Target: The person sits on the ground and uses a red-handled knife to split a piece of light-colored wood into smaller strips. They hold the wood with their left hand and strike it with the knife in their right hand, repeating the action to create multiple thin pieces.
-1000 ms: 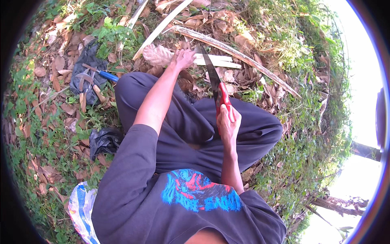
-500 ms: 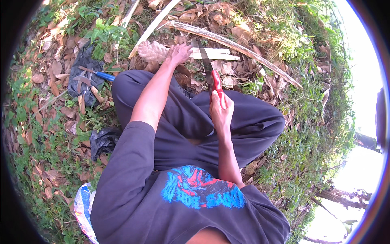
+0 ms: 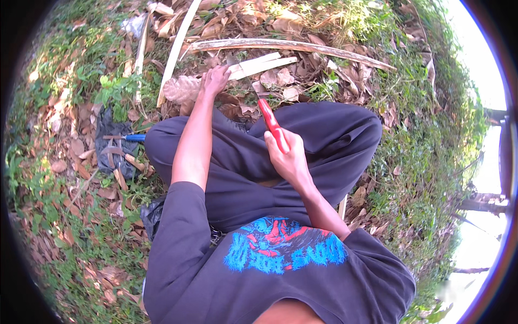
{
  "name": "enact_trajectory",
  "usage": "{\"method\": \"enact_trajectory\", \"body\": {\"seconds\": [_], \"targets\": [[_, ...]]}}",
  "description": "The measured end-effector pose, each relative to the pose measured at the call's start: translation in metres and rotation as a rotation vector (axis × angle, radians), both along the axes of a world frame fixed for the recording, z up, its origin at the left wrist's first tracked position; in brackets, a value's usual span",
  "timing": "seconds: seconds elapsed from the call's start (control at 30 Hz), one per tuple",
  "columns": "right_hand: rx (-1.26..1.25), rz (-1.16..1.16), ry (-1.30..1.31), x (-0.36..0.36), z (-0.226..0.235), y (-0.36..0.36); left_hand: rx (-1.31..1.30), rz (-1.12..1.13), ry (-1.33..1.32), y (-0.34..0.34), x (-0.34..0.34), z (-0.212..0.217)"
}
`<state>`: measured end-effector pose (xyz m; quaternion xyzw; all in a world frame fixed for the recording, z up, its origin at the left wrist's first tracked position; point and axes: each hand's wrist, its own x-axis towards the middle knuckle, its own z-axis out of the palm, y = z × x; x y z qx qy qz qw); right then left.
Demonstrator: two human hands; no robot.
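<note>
Head view, outdoors. From my end I see a seated person, legs folded in dark trousers [image 3: 329, 132], on ground strewn with dry leaves and grass.

Right hand [image 3: 287, 154]: clenched around the handle of a red-handled saw [image 3: 273, 124], in front of the folded legs. Handle slants up and to the left, toward the wood. Blade shows only as a thin dark sliver; I cannot tell whether it touches anything.

Left hand [image 3: 216, 80]: arm stretched forward, palm down at the left end of two short pale strips [image 3: 261, 66]. I cannot tell whether the fingers grasp them or only press. The strips lie on the leaf litter ahead of the shins, close together, right ends fanning slightly apart. A broad dry leaf [image 3: 181, 89] lies just left of this hand.

Beyond the strips I note a long bark-edged piece [image 3: 291, 47] lying crosswise, and a long pale slat [image 3: 177, 51] angling away on the left.

Left of the knee: black plastic [image 3: 105, 127] with a blue-handled tool [image 3: 135, 138] and a curved blade [image 3: 112, 150] lying near wooden handles [image 3: 135, 163].
</note>
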<state>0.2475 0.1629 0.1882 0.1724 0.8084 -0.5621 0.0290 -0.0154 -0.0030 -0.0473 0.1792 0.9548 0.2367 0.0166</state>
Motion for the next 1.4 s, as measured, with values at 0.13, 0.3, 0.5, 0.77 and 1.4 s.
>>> {"method": "enact_trajectory", "body": {"seconds": [0.13,0.3,0.5,0.77,1.4], "targets": [[-0.012,-0.017,0.036,-0.019,-0.005,0.007,-0.001,0.006,-0.116,0.007,-0.006,0.012],[0.048,0.001,0.090,-0.033,-0.001,-0.001,0.005,-0.024,-0.060,0.002,-0.006,0.009],[-0.006,-0.011,0.038,-0.005,0.013,0.004,-0.007,-0.037,-0.130,0.007,-0.004,0.015],[-0.041,-0.018,0.104,-0.004,0.011,0.006,-0.013,-0.067,-0.144,0.002,-0.012,0.008],[-0.053,-0.031,0.084,-0.034,-0.019,0.032,-0.005,-0.116,-0.127,0.010,-0.008,0.011]]}}
